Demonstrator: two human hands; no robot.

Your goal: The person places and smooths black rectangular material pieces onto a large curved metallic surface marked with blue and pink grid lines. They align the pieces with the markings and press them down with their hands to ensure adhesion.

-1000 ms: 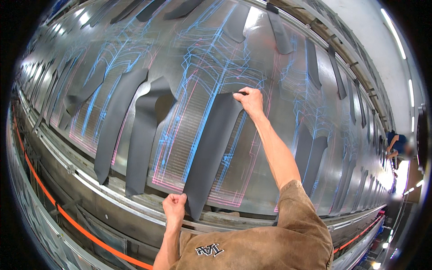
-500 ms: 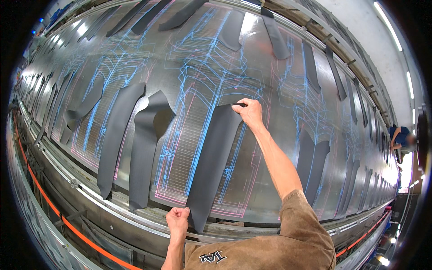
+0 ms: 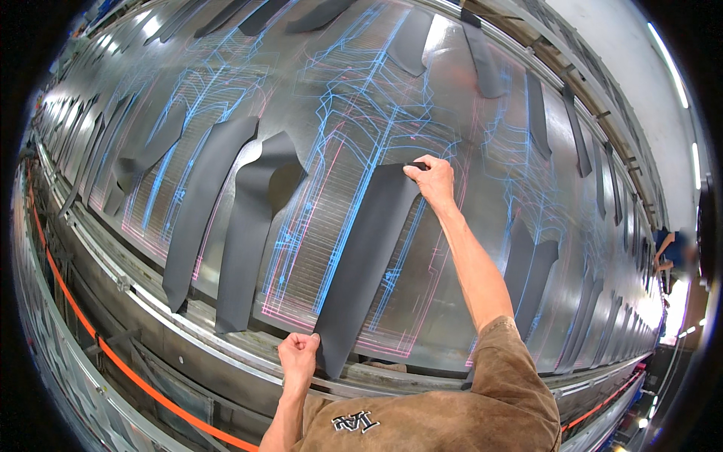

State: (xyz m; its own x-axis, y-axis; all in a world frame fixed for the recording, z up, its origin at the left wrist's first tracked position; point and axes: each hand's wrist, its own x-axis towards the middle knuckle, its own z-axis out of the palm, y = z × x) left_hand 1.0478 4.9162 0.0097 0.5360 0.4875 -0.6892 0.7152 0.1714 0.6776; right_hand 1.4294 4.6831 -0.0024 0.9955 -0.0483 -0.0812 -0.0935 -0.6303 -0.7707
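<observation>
A long dark grey sheet piece (image 3: 367, 256), like cut fabric or leather, lies slantwise over a metal table (image 3: 482, 301) marked with blue and pink outlines. My right hand (image 3: 432, 181) pinches its far right corner between thumb and fingers. At its near end, my left hand (image 3: 298, 357) is closed in a pinch at the left edge, by the table's front rail. Just left of it lies another grey piece (image 3: 245, 248) with a curled, folded top. Beyond that is a longer flat strip (image 3: 209, 203).
More grey pieces lie along the table, such as a pair (image 3: 529, 267) at right and one (image 3: 410, 45) at the far side. A metal rail (image 3: 188, 328) and an orange strip (image 3: 151, 392) run along the front. Another person (image 3: 672, 248) stands at the far right.
The whole view has shifted slightly, with the table scene sliding right and up. Both hands keep their places at the same ends of the grey piece, which lies much as before on the outlines.
</observation>
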